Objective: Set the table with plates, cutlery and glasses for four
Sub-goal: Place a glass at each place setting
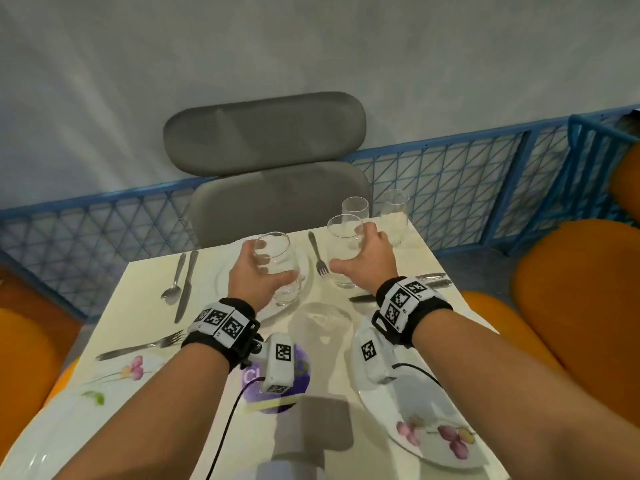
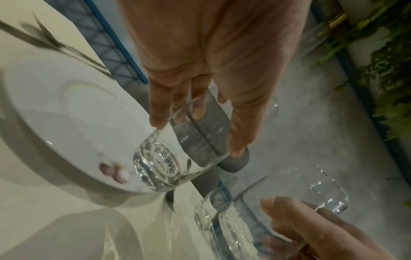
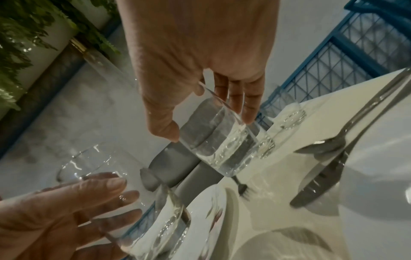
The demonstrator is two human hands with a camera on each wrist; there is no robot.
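My left hand [image 1: 275, 261] grips a clear glass [image 1: 285, 294] around its side, tilted over the far white plate [image 1: 221, 284]. The left wrist view shows that glass [image 2: 160, 167] with its base above the plate's rim [image 2: 66, 114]. My right hand [image 1: 349, 249] grips a second glass [image 1: 343, 278] just right of the far fork [image 1: 317, 254]; whether it touches the table I cannot tell. The right wrist view shows thumb and fingers curled round this glass [image 3: 227, 149]. Two more glasses [image 1: 355, 207] [image 1: 394, 216] stand at the far right corner.
A spoon [image 1: 173, 284] and knife [image 1: 187, 289] lie left of the far plate. A fork [image 1: 142, 346] lies at the near left, and cutlery [image 1: 433, 277] at the right. A flowered plate [image 1: 433, 441] sits near right. A grey chair [image 1: 266, 133] and blue fence [image 1: 450, 174] stand behind.
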